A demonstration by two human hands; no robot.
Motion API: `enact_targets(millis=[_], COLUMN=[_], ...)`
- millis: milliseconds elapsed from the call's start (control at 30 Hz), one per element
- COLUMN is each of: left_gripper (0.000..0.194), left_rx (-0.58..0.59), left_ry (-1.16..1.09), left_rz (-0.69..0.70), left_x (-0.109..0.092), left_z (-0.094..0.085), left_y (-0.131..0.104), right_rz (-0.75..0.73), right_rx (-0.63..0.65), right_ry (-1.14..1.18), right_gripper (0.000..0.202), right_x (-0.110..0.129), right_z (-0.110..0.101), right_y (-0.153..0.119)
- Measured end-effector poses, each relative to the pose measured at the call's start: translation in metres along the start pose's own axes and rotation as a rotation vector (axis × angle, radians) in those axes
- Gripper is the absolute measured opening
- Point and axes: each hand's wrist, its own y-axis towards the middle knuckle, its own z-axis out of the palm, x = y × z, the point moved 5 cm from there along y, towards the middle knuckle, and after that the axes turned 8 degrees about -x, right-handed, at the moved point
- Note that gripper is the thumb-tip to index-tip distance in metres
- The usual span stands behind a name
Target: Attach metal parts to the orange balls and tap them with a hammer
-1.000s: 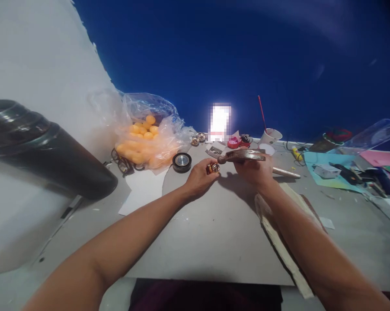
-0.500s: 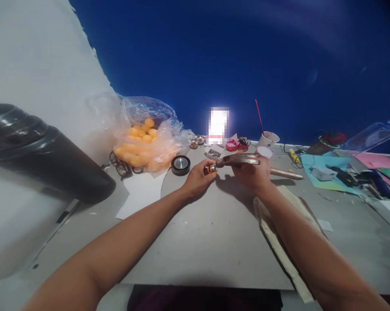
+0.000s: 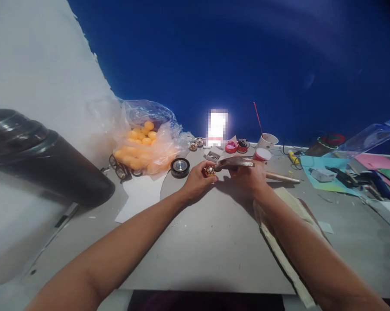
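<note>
A small shiny gold ball point(image 3: 209, 171) is pinched between the thumb and fingers of my left hand point(image 3: 197, 179), near the middle of the table. My right hand point(image 3: 250, 176) is wrapped round a hammer point(image 3: 237, 162); its wooden handle sticks out to the right. The hammer's head points left, its tip right beside the ball. A round black container with a metallic centre point(image 3: 180, 167) stands left of my left hand. Behind the hands lie two more shiny balls point(image 3: 196, 143) and a small grey card point(image 3: 213, 154).
Orange balls fill a clear plastic bag point(image 3: 143, 140) at the back left, near glasses point(image 3: 119, 168) and a large dark cylinder point(image 3: 46, 160). Behind my right hand are red containers point(image 3: 231, 147) and a cup with a red stick point(image 3: 266, 141). A cream strip point(image 3: 289, 259) lies under my right forearm.
The hammer and my right hand have shifted slightly left, and its tip is closer to the ball. The ball shows more fully in my left hand. The view has tilted slightly.
</note>
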Motion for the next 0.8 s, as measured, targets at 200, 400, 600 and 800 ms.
enact_targets(millis=[200, 400, 600, 800], left_gripper=[0.033, 0.029, 0.032, 0.036], left_rx=[-0.073, -0.073, -0.068, -0.052], left_ry=[0.122, 0.200, 0.189, 0.156], left_rz=[-0.029, 0.011, 0.004, -0.003], left_x=[-0.004, -0.004, -0.002, 0.000], left_z=[0.000, -0.002, -0.002, -0.001], left_y=[-0.003, -0.002, -0.002, -0.002], right_rz=[0.048, -0.006, 0.022, 0.055], right_rx=[-0.117, -0.047, -0.084, -0.125], right_ry=[-0.004, 0.023, 0.008, 0.011], right_gripper=[0.032, 0.027, 0.027, 0.030], right_x=[-0.001, 0.002, 0.001, -0.001], right_z=[-0.007, -0.006, -0.007, -0.009], right_y=[-0.001, -0.001, -0.001, -0.001])
